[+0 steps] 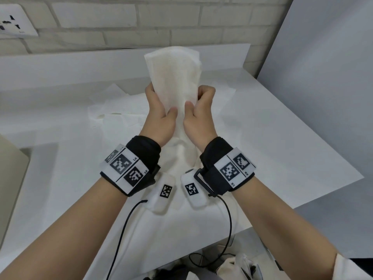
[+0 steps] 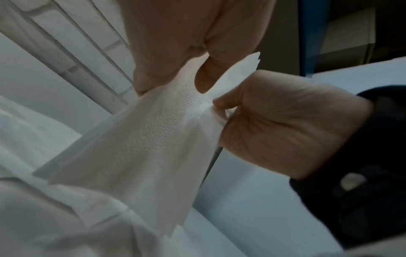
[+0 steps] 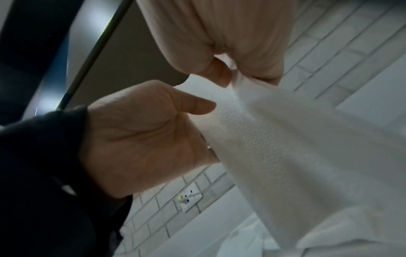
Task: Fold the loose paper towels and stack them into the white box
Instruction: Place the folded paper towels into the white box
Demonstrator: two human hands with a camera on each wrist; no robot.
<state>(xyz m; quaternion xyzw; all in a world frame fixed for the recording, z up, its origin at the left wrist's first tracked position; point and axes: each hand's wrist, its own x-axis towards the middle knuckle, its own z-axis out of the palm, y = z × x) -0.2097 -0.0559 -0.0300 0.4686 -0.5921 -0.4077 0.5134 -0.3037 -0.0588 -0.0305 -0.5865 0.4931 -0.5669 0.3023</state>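
A folded white paper towel (image 1: 174, 77) stands upright in the air above the table, with its layered top edge fanning out. My left hand (image 1: 161, 100) grips its lower left side, thumb in front and fingers curled behind. My right hand (image 1: 196, 98) pinches the lower right side the same way. The left wrist view shows the towel (image 2: 142, 147) hanging between my left hand (image 2: 175, 69) and right hand (image 2: 274, 121). In the right wrist view the towel (image 3: 285, 147) runs from my right hand (image 3: 230, 60) past my left hand (image 3: 149, 135). I cannot make out the white box.
Loose unfolded paper towels (image 1: 115, 118) lie spread on the white table (image 1: 292, 158) under and behind my hands. A brick wall with a socket (image 1: 14, 21) rises at the back. A grey panel (image 1: 323, 77) stands on the right, a beige object (image 1: 10, 168) on the left.
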